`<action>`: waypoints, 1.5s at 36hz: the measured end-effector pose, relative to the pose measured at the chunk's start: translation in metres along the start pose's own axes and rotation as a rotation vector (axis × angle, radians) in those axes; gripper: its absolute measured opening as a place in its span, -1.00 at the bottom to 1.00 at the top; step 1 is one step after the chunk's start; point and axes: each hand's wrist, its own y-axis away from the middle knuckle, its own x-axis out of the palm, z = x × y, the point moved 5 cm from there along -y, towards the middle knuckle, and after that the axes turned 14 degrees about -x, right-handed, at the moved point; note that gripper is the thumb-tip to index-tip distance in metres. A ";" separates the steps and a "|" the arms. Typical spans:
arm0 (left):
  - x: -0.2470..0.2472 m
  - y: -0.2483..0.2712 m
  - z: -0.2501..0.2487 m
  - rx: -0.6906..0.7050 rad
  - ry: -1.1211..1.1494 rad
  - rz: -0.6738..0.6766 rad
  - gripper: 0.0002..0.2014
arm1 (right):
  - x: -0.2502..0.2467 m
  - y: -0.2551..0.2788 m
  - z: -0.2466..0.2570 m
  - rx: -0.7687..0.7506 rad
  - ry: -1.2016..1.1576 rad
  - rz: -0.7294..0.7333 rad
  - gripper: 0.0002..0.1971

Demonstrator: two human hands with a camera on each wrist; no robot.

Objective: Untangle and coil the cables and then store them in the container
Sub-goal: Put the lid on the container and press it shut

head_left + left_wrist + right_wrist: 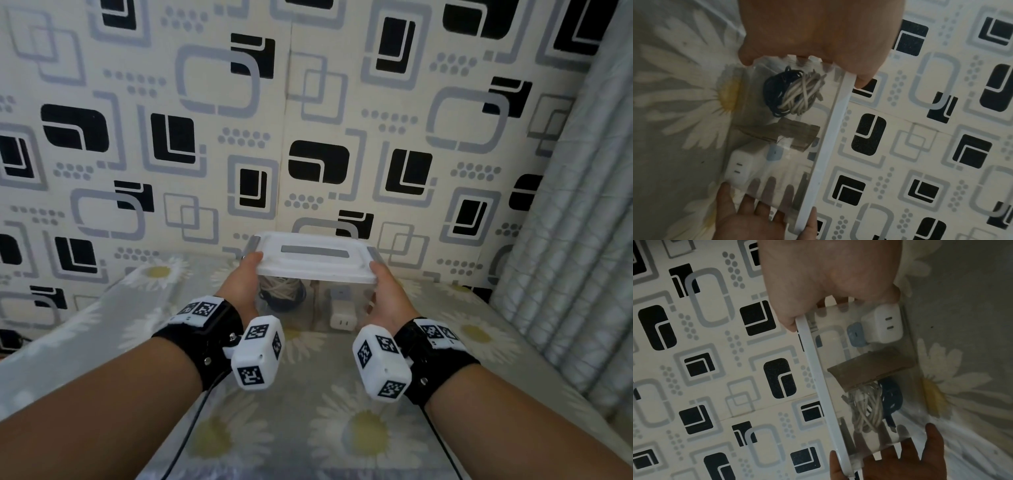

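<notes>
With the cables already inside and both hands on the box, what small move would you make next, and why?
Probably set the container down and press its lid fully shut. The left hand and right hand grip its ends, the coiled cables and white charger lie inside, and the side latches appear unfastened, though that is hard to confirm.

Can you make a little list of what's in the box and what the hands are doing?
box: clear container, held above the daisy-print cloth
lid: white lid on top
left hand: grips the box's left end
right hand: grips the right end
inside: coiled white and blue cables, white charger, brown cardboard divider between them
</notes>
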 end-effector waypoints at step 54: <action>-0.173 -0.084 -0.128 0.088 -0.044 -0.162 -0.57 | 0.172 -0.059 -0.080 0.038 0.064 0.197 -0.79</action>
